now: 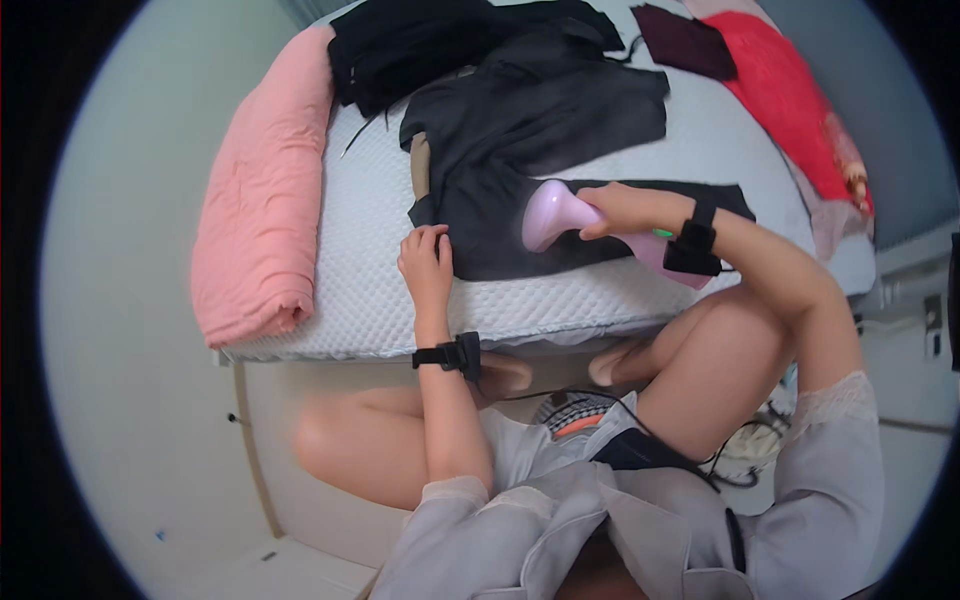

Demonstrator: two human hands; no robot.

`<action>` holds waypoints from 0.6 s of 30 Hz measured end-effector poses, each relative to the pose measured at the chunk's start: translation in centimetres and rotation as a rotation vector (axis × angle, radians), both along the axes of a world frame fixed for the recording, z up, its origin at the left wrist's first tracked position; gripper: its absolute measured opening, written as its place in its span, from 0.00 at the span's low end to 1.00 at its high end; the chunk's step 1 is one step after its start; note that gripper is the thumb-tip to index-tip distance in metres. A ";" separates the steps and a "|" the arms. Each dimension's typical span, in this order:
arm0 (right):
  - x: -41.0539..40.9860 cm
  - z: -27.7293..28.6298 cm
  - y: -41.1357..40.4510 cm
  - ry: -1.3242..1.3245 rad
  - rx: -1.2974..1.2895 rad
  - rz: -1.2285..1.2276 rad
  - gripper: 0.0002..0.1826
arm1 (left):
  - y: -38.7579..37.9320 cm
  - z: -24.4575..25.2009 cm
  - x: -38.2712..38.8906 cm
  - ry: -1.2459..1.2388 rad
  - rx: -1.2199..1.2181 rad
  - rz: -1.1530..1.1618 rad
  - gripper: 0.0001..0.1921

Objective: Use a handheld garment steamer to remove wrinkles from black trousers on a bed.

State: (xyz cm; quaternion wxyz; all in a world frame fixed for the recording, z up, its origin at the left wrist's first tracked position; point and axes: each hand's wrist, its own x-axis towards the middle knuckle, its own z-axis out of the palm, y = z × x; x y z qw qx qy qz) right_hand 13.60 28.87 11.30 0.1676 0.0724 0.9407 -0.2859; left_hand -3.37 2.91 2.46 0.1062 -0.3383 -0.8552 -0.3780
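Dark grey trousers [480,225] lie spread on a white quilted mattress [360,285], with a beige strip [421,165] showing at the waist edge. My right hand [611,210] grips a pink handheld garment steamer [551,214], whose rounded head is over the near leg of the trousers; whether it touches the cloth I cannot tell. My left hand [427,255] rests on the trousers' near left edge, fingers slightly bent, palm down. The fingertips lie at the cloth's corner, and no separate object shows in that hand.
A rolled pink quilt [262,195] lies along the bed's left side. Black clothing [420,45] is heaped at the far side. Folded dark maroon cloth [686,41] and red bedding [787,97] lie at the far right. A black cord [622,397] crosses my lap.
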 end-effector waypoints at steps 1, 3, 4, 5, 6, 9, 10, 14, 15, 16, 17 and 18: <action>-0.1 0.0 -0.6 -0.037 -0.019 0.019 0.23 | -0.1 0.2 -0.7 0.011 -0.107 -0.099 0.09; -0.7 0.6 -1.8 -0.086 0.008 0.048 0.23 | -1.2 -2.0 -2.5 0.050 -0.237 -0.169 0.11; -1.0 0.6 -1.8 -0.147 -0.002 0.025 0.23 | -1.1 -2.7 -3.0 0.070 -0.319 -0.213 0.13; -1.1 0.8 -1.9 -0.177 -0.006 -0.005 0.22 | -1.5 -3.5 -3.3 0.087 -0.335 -0.237 0.13; -1.1 0.4 -1.5 -0.140 -0.003 -0.006 0.23 | -2.0 -4.2 -2.9 0.096 -0.386 -0.181 0.15; -0.1 0.7 -0.1 -0.050 0.031 -0.012 0.23 | -1.2 -5.0 -1.4 0.108 -0.490 -0.107 0.20; -0.2 0.0 0.2 0.022 0.013 0.005 0.24 | -0.9 -5.3 -1.0 0.107 -0.481 -0.062 0.20; -0.5 -0.5 -1.3 0.067 -0.002 0.048 0.24 | -1.4 -6.3 0.0 0.077 -0.137 0.000 0.23; -0.8 -0.6 -2.3 0.029 -0.023 0.038 0.24 | -1.7 -6.3 0.2 0.042 0.097 0.036 0.24; -0.9 -0.4 -3.3 0.003 -0.046 0.057 0.24 | -1.7 -6.4 0.4 0.095 0.143 0.209 0.27; -1.2 -0.4 -3.9 -0.026 -0.063 0.053 0.24 | -1.7 -6.3 0.0 0.107 0.139 0.201 0.27; -1.2 0.0 -4.4 -0.048 -0.067 0.046 0.24 | -1.8 -6.1 0.0 -0.058 0.085 0.287 0.27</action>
